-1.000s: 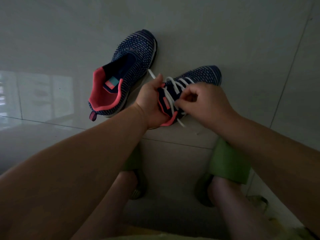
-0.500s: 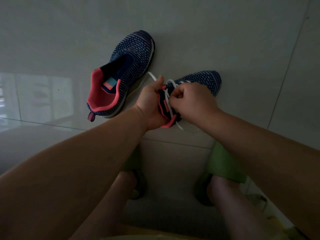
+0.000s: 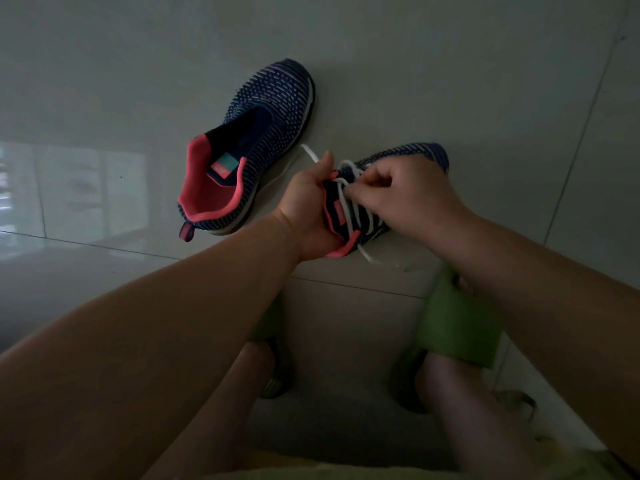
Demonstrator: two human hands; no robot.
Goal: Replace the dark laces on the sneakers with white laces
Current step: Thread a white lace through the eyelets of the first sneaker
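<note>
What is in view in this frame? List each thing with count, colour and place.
laced sneaker: one, navy knit with coral collar, on the floor between both hands
white lace: one, white, threaded across the laced sneaker, ends trailing to either side
unlaced sneaker: one, navy and coral, no lace visible, to the left, farther away
floor: pale glossy tiles
slippers: two, green, on the person's feet
left hand: grips the laced sneaker's collar
right hand: pinches the white lace

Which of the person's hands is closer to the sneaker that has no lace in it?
Left. The left hand grips the other sneaker's heel side, just beside the laceless sneaker without touching it. The right hand pinches the white lace farther off, beyond the laced shoe.
</note>
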